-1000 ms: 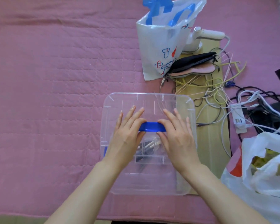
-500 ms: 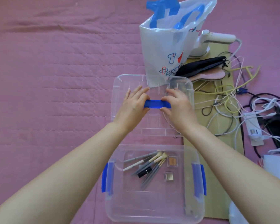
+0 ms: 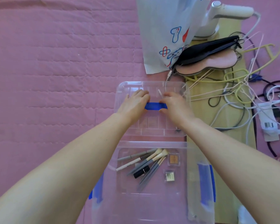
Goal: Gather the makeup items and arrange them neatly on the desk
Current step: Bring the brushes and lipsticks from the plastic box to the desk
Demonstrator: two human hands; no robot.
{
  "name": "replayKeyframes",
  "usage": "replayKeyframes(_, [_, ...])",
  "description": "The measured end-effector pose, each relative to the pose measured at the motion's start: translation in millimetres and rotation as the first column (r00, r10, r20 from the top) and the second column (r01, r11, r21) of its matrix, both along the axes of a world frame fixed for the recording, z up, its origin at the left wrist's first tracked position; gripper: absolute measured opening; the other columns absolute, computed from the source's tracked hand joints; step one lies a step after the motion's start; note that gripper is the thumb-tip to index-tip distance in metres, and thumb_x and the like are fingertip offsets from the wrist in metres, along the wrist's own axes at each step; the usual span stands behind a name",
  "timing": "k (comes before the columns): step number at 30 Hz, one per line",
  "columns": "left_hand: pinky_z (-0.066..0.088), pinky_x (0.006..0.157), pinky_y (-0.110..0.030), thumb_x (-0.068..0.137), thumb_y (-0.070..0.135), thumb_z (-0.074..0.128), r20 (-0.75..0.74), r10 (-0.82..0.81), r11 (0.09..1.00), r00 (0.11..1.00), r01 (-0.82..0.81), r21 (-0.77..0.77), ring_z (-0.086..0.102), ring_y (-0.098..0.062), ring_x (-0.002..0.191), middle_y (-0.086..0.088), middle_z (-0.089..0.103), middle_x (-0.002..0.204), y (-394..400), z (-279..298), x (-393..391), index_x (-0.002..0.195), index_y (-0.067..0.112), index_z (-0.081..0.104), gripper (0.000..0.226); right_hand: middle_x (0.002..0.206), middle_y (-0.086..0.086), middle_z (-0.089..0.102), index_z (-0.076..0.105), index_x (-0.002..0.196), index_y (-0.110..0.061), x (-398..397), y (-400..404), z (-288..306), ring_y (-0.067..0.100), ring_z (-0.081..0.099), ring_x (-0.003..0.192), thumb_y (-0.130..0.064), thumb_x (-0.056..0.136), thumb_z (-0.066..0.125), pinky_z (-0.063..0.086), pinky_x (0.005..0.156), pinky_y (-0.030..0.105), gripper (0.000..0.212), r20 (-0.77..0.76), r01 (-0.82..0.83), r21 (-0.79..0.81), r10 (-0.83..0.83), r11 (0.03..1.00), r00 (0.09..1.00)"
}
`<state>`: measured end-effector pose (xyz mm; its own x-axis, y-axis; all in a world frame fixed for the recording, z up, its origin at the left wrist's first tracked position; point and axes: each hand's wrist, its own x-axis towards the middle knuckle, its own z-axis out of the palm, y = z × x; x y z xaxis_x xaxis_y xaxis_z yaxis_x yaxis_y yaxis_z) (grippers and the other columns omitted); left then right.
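Nearest, the open clear bin (image 3: pixel 152 206) holds makeup brushes (image 3: pixel 149 162), a lipstick (image 3: pixel 141 171) and two compacts (image 3: pixel 173 159). Just beyond, the clear lid (image 3: pixel 152 130) lies on the pink quilt (image 3: pixel 55 62), the left hand (image 3: pixel 134 103) and right hand (image 3: pixel 174 105) gripping its blue handle (image 3: pixel 155 106).

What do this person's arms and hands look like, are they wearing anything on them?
Both arms are bare along all of their visible length: no sleeves show. The left hand and right hand wear no gloves, and no watch, bracelet or ring can be seen. The fingernails are mostly hidden.
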<state>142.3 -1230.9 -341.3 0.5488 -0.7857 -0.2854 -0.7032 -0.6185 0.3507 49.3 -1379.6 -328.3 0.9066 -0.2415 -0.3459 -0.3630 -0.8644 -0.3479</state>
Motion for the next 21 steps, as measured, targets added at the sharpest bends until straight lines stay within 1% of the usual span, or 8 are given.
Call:
replayKeyframes(2, [0.038,0.097,-0.053,0.087,0.001,0.054,-0.006,-0.015,0.999,1.000,0.015,0.033,0.038,-0.028,0.129,-0.006,0.040,0.143,2,-7,-1,0.109,0.008,0.053,0.023,0.137,0.012,0.048,0.066,0.118,-0.011,-3,0,-6,0.030,0.042,0.126,-0.015,0.087,0.061,0.039,0.101,0.041,0.032,-0.013,-0.025,-0.018,0.025,1.000,1.000])
replayKeyframes(5, [0.035,0.101,-0.051,0.087,0.002,0.054,0.012,-0.037,0.998,0.999,0.036,0.052,0.036,-0.028,0.132,-0.006,0.036,0.148,5,-13,-4,0.112,0.009,0.053,0.026,0.141,0.013,0.045,0.064,0.119,-0.009,-7,-1,-13,0.031,0.039,0.129,-0.010,0.089,0.057,0.036,0.104,0.039,0.032,-0.032,-0.054,-0.022,0.054,0.998,0.998])
replayKeyframes(7, [0.035,0.102,-0.045,0.088,0.002,0.055,0.030,-0.040,0.999,0.999,0.039,0.033,0.036,-0.028,0.133,-0.007,0.036,0.149,5,-15,-3,0.114,0.008,0.055,0.027,0.140,0.013,0.046,0.063,0.119,-0.006,-9,-1,-15,0.031,0.039,0.129,-0.009,0.088,0.056,0.036,0.104,0.040,0.032,-0.034,-0.058,-0.027,0.057,0.998,0.998])
replayKeyframes(9, [0.035,0.101,-0.039,0.090,0.003,0.054,0.040,-0.057,0.998,0.998,0.056,0.028,0.034,-0.026,0.135,-0.006,0.034,0.151,6,-14,-2,0.121,0.008,0.054,0.032,0.136,0.013,0.049,0.060,0.120,-0.004,-8,-1,-14,0.031,0.043,0.125,-0.009,0.087,0.057,0.038,0.101,0.041,0.033,-0.038,-0.043,-0.025,0.042,0.999,0.998])
replayKeyframes(12, [0.029,0.109,-0.038,0.093,0.007,0.049,0.034,-0.074,0.994,0.997,0.071,0.083,0.027,-0.023,0.141,-0.005,0.025,0.156,9,-10,-2,0.137,0.011,0.046,0.044,0.128,0.013,0.053,0.051,0.126,-0.005,-7,1,-6,0.031,0.046,0.118,-0.013,0.089,0.058,0.041,0.096,0.042,0.039,-0.058,-0.013,-0.004,0.013,1.000,0.998])
replayKeyframes(15, [0.022,0.113,-0.038,0.095,0.010,0.044,0.045,-0.042,0.987,0.998,0.034,0.156,0.023,-0.024,0.143,-0.005,0.018,0.159,11,-1,-5,0.146,0.014,0.032,0.052,0.130,0.014,0.051,0.048,0.129,-0.006,-8,4,1,0.032,0.045,0.119,-0.020,0.093,0.053,0.041,0.097,0.042,0.039,-0.074,-0.005,-0.008,0.005,1.000,0.997])
replayKeyframes(18, [0.019,0.116,-0.039,0.097,0.012,0.041,0.072,-0.013,0.986,0.997,0.001,0.165,0.021,-0.024,0.144,-0.004,0.020,0.159,17,14,-6,0.150,0.014,0.022,0.056,0.131,0.016,0.050,0.041,0.136,-0.007,-11,9,14,0.033,0.045,0.121,-0.029,0.095,0.049,0.039,0.098,0.041,0.047,-0.073,0.060,-0.006,-0.060,0.998,0.996])
replayKeyframes(21, [0.019,0.116,-0.040,0.095,0.013,0.042,0.101,0.006,0.992,0.995,-0.018,0.123,0.023,-0.024,0.143,-0.005,0.028,0.155,22,31,-6,0.149,0.012,0.025,0.056,0.126,0.018,0.052,0.039,0.136,-0.006,-11,14,31,0.035,0.047,0.118,-0.032,0.096,0.049,0.038,0.096,0.042,0.049,-0.060,0.122,-0.011,-0.122,0.993,0.991])
